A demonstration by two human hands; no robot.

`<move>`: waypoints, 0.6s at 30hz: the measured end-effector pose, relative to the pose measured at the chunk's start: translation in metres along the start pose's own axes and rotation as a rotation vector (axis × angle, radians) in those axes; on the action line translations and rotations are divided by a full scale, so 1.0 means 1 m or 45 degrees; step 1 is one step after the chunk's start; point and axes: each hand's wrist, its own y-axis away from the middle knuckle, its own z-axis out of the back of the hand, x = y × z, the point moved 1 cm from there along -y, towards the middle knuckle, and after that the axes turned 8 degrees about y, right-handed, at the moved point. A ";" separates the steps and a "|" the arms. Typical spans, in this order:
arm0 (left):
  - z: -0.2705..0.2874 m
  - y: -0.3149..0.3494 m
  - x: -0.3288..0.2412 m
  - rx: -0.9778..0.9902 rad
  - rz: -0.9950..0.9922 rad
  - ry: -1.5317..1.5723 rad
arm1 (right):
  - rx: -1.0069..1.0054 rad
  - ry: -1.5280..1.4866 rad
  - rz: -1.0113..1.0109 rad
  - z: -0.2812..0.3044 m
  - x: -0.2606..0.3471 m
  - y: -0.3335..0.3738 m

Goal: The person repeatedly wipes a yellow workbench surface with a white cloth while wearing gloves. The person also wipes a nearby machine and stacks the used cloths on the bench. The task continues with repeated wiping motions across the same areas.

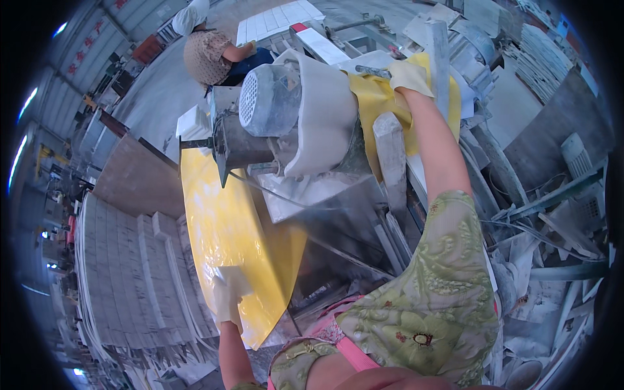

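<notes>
My left hand [226, 304], in a pale glove, is closed on a white square tile [235, 279]. The tile lies against a wet, shiny yellow sheet [224, 214] at the lower left. Stretched far forward, my right hand [411, 78] wears a similar glove and closes around the end of a dark metal bar [372, 71]; its fingertips are partly hidden. Yellow cloth [380, 104] hangs below that hand. Between my arms stands a machine with a grey motor [270, 101] and a curved white guard [328, 110]. Whatever is under the guard is hidden.
White tiles [194, 123] are stacked beside the motor. Long grey slabs [117, 260] are piled at left. An upright worn post [390, 156] stands near my right forearm. A cable [325, 244] crosses below the machine. Another person [211, 55] sits ahead, near a white-topped table [276, 19].
</notes>
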 end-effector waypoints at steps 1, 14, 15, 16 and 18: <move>-0.001 0.001 -0.002 -0.009 -0.010 -0.017 | 0.010 0.009 -0.016 -0.003 0.004 -0.006; -0.001 0.007 -0.012 -0.061 0.036 -0.195 | 0.093 -0.114 -0.178 -0.033 0.036 -0.034; -0.001 0.007 -0.011 -0.054 0.062 -0.215 | 0.095 -0.145 -0.214 -0.036 0.038 -0.035; -0.002 0.006 -0.010 -0.059 0.060 -0.227 | 0.081 -0.217 -0.221 -0.039 0.040 -0.037; -0.002 0.005 -0.007 -0.055 0.041 -0.145 | 0.083 -0.342 -0.267 -0.045 0.043 -0.042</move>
